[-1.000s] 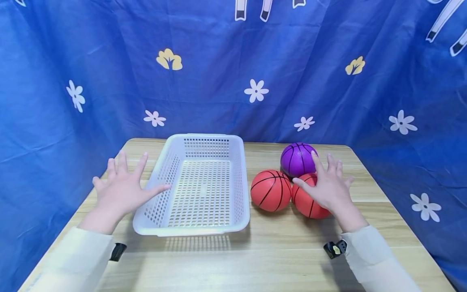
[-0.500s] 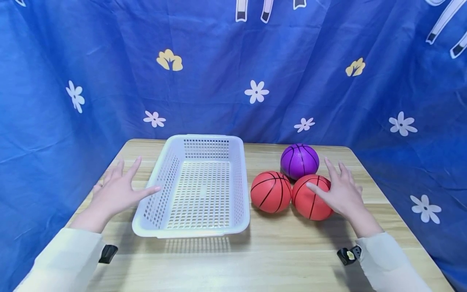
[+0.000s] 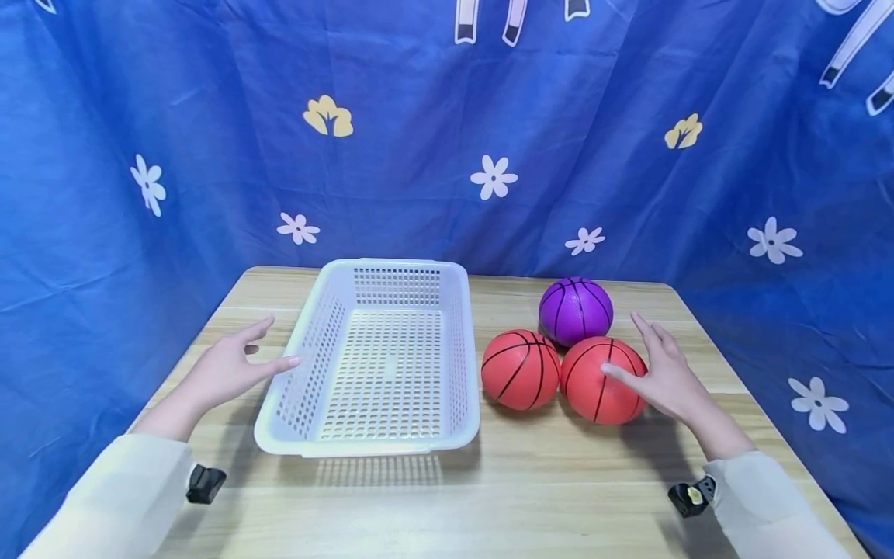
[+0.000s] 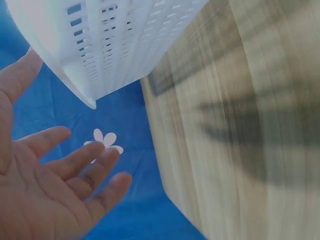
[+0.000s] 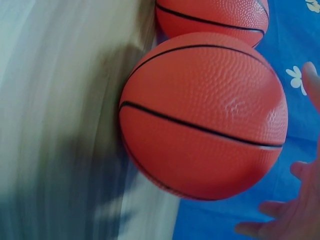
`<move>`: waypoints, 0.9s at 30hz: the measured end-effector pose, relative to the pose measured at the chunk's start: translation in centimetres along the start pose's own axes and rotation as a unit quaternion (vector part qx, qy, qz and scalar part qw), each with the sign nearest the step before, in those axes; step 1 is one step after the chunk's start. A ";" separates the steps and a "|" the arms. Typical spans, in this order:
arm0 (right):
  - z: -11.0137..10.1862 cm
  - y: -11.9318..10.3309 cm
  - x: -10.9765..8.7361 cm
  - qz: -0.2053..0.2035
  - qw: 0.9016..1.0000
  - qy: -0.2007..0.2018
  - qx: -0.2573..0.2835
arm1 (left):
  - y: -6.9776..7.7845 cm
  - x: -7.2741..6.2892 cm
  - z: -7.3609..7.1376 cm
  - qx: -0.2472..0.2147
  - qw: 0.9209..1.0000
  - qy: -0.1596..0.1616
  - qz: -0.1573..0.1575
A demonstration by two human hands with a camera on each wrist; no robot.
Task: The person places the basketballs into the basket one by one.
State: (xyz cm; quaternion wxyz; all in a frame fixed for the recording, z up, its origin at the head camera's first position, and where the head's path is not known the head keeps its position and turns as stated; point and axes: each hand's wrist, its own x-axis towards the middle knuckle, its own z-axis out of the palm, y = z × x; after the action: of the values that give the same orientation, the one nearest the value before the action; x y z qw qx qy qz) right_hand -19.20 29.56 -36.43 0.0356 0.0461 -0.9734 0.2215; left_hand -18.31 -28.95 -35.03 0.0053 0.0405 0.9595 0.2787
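Observation:
My left hand point(image 3: 226, 371) hovers beside the left rim of a white perforated plastic basket point(image 3: 370, 447), thumb tip overlapping that rim in the head view. In the left wrist view its fingers point(image 4: 82, 165) are relaxed and hold nothing, below the basket's wall point(image 4: 115, 45). My right hand point(image 3: 667, 376) is just right of the nearer-right red basketball point(image 3: 594, 388), its thumb overlapping the ball's side in the head view. The right wrist view has this ball filling the middle, with the hand's fingers at the right edge. Another red basketball point(image 3: 520, 369) and a purple basketball point(image 3: 576, 312) sit against it.
Everything stands on a light wooden table point(image 3: 531, 497). A blue curtain point(image 3: 419, 155) with flowers hangs behind and at both sides of it. Black straps with small devices point(image 3: 691, 497) are on both wrists.
Both hands have turned from spread, palm-down poses to more sideways ones. The right hand has moved right and the left slightly left and down. Basket and balls keep their places.

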 end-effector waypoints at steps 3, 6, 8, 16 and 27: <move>0.0 0.5 0.0 -0.012 1.000 -0.004 0.011 | -0.2 0.1 0.1 -0.040 0.999 -0.018 -0.001; -0.1 1.0 -0.1 -0.019 0.999 -0.013 0.024 | -0.3 0.1 0.2 -0.079 0.996 -0.032 -0.003; -0.1 1.3 -0.1 -0.024 0.999 -0.018 0.034 | -0.5 0.1 0.3 -0.102 0.994 -0.035 0.000; 0.3 2.5 -0.2 -0.060 0.993 -0.032 0.099 | -1.0 0.2 0.9 -0.215 0.975 -0.055 -0.001; 0.9 3.5 0.0 -0.103 0.982 -0.051 0.150 | -1.2 0.4 0.9 -0.271 0.961 -0.052 -0.013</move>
State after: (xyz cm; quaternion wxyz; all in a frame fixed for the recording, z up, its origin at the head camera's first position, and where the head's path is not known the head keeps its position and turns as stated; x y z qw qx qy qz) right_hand -19.61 32.33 -38.74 0.0015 0.1618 -0.9199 0.3572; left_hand -18.73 -29.45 -36.48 0.0696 0.0396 0.8470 0.5255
